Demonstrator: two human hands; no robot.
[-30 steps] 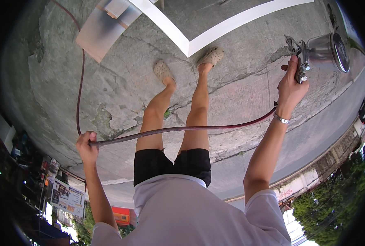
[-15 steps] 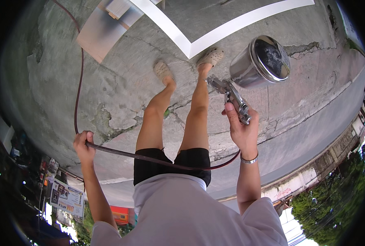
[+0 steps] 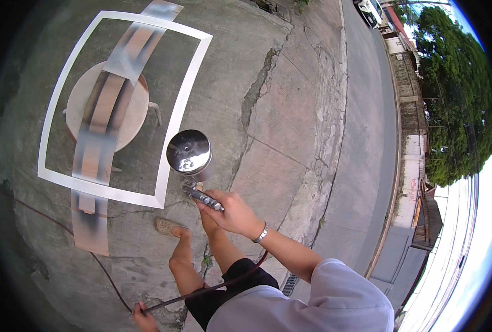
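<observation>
A metal spray gun point(image 3: 206, 199) with a shiny round paint cup point(image 3: 189, 152) on top is gripped in my right hand point(image 3: 234, 213), held out near the corner of a white rectangular frame point(image 3: 197, 69). From the gun's grip side a dark red hose point(image 3: 185, 296) curves across my lap to my left hand point(image 3: 143, 317). My left hand, low at the picture's bottom edge, is closed around that hose. The frame rests over a long brown board point(image 3: 91, 235) with grey-white paint marks, which crosses a round stool or table point(image 3: 80, 99).
Cracked grey concrete point(image 3: 224, 83) spreads under the frame. To the right run a roadside gutter and a paved street point(image 3: 362, 110), then a wall point(image 3: 411, 144) and trees point(image 3: 450, 105). A white vehicle point(image 3: 369, 14) stands far up the street. The hose trails off left along the ground.
My view has swung right and farther out, so the whole frame, the stool and the street now show. The spray gun is nearer the frame; both hands keep their holds.
</observation>
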